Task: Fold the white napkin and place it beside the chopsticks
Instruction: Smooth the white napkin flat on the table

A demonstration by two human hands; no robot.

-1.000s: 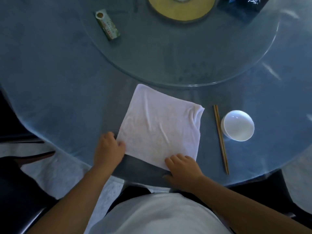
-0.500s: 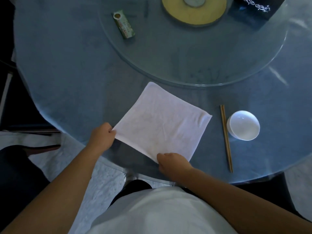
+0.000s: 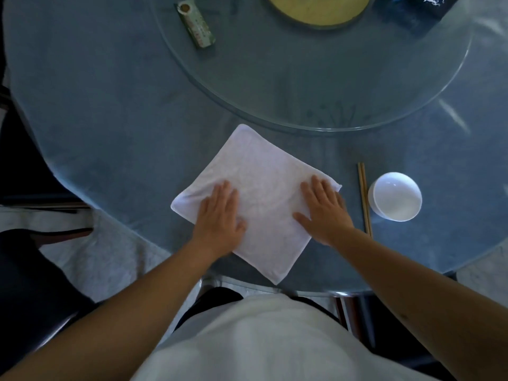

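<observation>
Nearest me, my white shirt filled the bottom of the view and both bare forearms reached out over the table [image 3: 110, 111] edge. My left hand [image 3: 218, 218] lay flat, fingers spread, palm down on the left part of the white napkin [image 3: 264, 188]; my right hand [image 3: 324, 210] lay the same way on its right part. Neither hand gripped anything; both only pressed the cloth. The napkin sat unfolded, turned like a diamond, one corner pointing at me. Just right of it lay the chopsticks [image 3: 364, 199], apart from the cloth, and beyond them a white bowl [image 3: 395, 196]. Farther off was the glass turntable [image 3: 316, 78]. To fold well, I judged I should smooth out the wrinkles, then bring opposite edges together evenly.
</observation>
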